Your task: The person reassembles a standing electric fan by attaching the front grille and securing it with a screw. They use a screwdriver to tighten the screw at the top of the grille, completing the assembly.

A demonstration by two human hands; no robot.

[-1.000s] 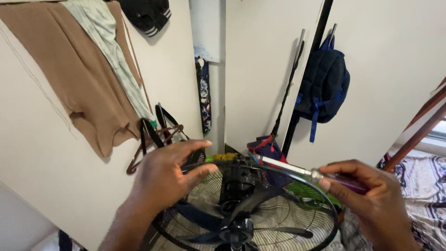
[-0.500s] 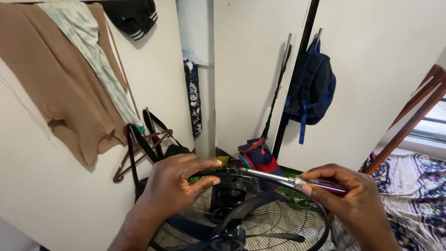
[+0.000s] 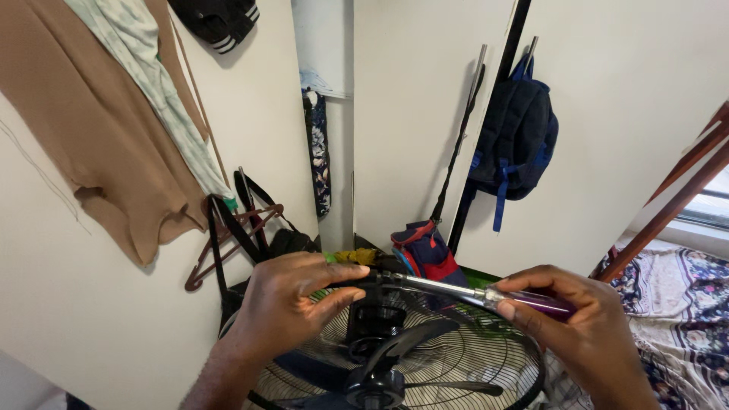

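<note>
Screwdriver (image 3: 486, 294), judged light and rigid, sat clamped by its purple handle in right hand (image 3: 585, 334); left hand (image 3: 285, 300) pinched fan guard (image 3: 524, 342) rim at 12 o'clock.

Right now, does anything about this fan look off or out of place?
Yes. The fan has no front guard: its dark blades lie bare against the rear wire grille. The left hand steadies the rim while the right hand holds a purple-handled screwdriver to the top.
</note>
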